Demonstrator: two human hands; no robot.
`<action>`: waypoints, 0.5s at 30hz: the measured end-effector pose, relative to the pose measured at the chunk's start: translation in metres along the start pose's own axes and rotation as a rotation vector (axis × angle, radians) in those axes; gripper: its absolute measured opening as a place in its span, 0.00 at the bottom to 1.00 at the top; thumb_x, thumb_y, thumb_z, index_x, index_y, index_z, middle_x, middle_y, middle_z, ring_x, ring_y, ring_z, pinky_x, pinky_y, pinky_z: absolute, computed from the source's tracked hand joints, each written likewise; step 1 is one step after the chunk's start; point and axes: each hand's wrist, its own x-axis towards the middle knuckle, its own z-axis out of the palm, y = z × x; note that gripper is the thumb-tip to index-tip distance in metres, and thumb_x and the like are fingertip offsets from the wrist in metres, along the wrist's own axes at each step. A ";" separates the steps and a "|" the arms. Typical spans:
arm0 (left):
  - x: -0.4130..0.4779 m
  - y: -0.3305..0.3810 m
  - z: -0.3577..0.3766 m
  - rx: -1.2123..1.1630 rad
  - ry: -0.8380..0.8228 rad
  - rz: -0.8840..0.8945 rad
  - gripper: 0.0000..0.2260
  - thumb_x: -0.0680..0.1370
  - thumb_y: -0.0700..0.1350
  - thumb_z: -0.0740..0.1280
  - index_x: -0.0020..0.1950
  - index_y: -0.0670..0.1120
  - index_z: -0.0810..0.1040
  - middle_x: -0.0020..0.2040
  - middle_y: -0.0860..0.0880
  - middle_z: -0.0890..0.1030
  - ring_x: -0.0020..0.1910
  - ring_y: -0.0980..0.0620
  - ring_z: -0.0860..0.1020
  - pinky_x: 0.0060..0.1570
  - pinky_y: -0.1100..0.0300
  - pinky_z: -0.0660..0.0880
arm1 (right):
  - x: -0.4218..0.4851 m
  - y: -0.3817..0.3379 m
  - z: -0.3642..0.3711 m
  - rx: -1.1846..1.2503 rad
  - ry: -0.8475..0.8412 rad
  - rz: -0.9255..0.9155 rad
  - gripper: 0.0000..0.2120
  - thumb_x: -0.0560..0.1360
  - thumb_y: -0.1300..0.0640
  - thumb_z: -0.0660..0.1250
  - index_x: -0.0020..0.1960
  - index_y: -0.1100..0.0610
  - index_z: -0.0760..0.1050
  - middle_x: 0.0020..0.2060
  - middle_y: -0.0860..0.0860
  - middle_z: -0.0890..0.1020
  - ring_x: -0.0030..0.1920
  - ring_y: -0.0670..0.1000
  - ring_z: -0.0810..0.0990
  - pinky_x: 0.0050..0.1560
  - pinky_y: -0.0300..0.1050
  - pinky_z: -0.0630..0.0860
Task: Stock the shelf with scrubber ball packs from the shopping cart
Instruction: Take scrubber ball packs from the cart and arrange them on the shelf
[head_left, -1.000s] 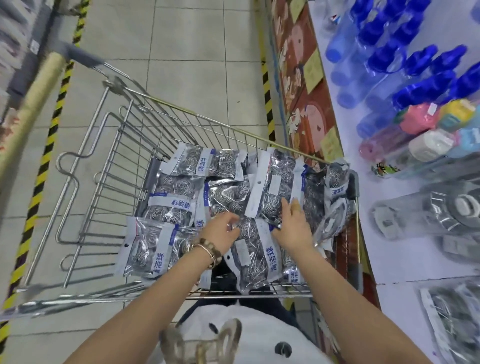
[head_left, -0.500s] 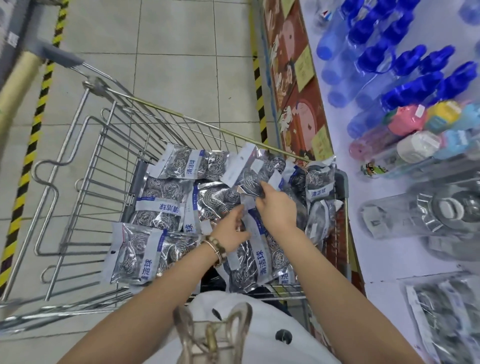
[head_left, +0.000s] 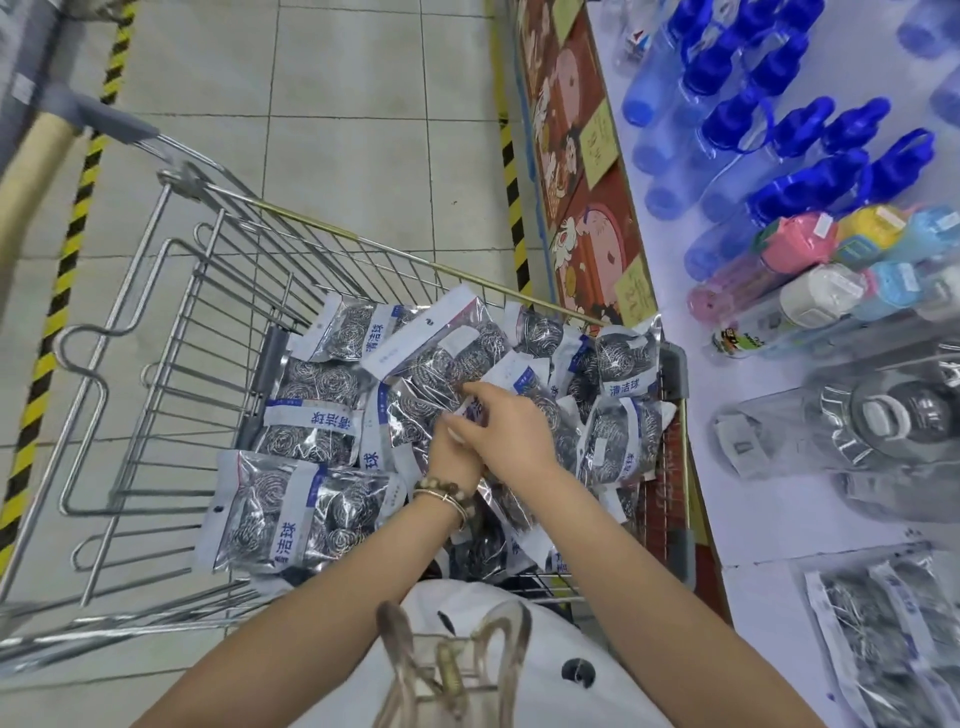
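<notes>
A wire shopping cart (head_left: 171, 332) holds several clear packs of steel scrubber balls with white-and-blue labels; one lies at the near left (head_left: 280, 509), another stands at the right wall (head_left: 623, 364). Both my hands are over the middle of the pile. My right hand (head_left: 511, 431) pinches the label edge of a scrubber pack (head_left: 441, 358) that tilts up from the heap. My left hand (head_left: 457, 457), with a bead bracelet at the wrist, sits just under the right one, fingers curled on the same bundle of packs. More scrubber packs (head_left: 893, 634) lie on the white shelf at the lower right.
The white shelf (head_left: 675, 525) runs along the right, right next to the cart. On it lie blue-capped bottles (head_left: 779, 119), pastel-lidded bottles (head_left: 810, 270) and clear containers (head_left: 857, 421). Tiled floor with yellow-black tape (head_left: 67, 249) lies left.
Both hands have drawn together over the pile's middle. The right hand moved left and took hold of a pack's label, and that pack now tilts up.
</notes>
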 end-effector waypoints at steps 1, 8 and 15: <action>0.000 0.000 -0.003 0.027 -0.033 -0.019 0.07 0.80 0.42 0.57 0.52 0.40 0.72 0.34 0.47 0.73 0.26 0.57 0.69 0.24 0.68 0.67 | -0.001 0.002 -0.003 0.076 -0.033 0.005 0.23 0.76 0.46 0.66 0.69 0.51 0.70 0.57 0.50 0.80 0.54 0.50 0.79 0.55 0.47 0.77; 0.006 -0.010 -0.066 -0.289 0.059 -0.170 0.18 0.71 0.36 0.70 0.58 0.45 0.72 0.50 0.49 0.78 0.46 0.54 0.76 0.42 0.62 0.75 | 0.006 0.059 -0.006 0.171 0.107 0.187 0.17 0.78 0.65 0.61 0.66 0.56 0.72 0.59 0.51 0.79 0.55 0.50 0.79 0.58 0.45 0.75; -0.004 -0.033 -0.144 -0.315 0.155 -0.202 0.20 0.70 0.34 0.68 0.61 0.41 0.72 0.49 0.50 0.78 0.54 0.48 0.74 0.53 0.54 0.71 | 0.031 0.064 0.025 -0.238 -0.443 -0.068 0.37 0.71 0.47 0.72 0.74 0.54 0.60 0.68 0.56 0.70 0.66 0.56 0.71 0.67 0.53 0.68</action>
